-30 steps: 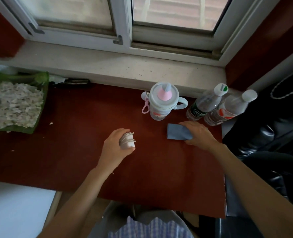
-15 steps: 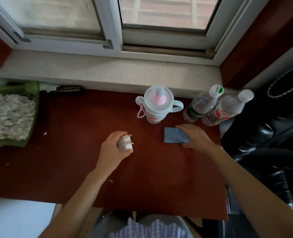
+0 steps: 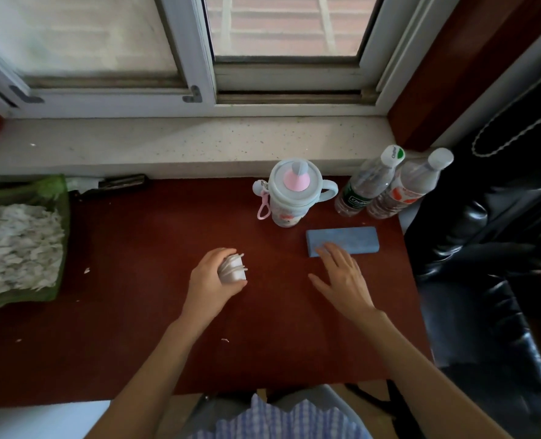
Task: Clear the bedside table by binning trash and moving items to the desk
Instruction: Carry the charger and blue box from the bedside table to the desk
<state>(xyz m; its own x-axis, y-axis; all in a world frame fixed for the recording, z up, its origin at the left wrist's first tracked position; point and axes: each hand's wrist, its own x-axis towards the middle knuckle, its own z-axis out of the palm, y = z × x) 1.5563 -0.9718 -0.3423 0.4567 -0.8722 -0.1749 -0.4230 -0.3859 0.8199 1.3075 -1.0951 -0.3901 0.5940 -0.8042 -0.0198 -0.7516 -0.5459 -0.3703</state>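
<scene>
Beneath the window, on the red desk [image 3: 136, 296], your left hand [image 3: 210, 282] grips a white bundle [image 3: 232, 269]. Your right hand [image 3: 342, 277] lies flat, fingers straight, fingertips touching the blue box [image 3: 345, 237] near the bottles.

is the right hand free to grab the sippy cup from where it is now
Probably yes. The right hand is open, fingertips on the blue pack, holding nothing. The sippy cup stands just beyond and left of the pack, with bare table between.

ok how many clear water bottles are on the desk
2. Both stand at the back right corner by the windowsill: the green-label bottle and, touching its right side, the red-label bottle. None looks hidden.
</scene>
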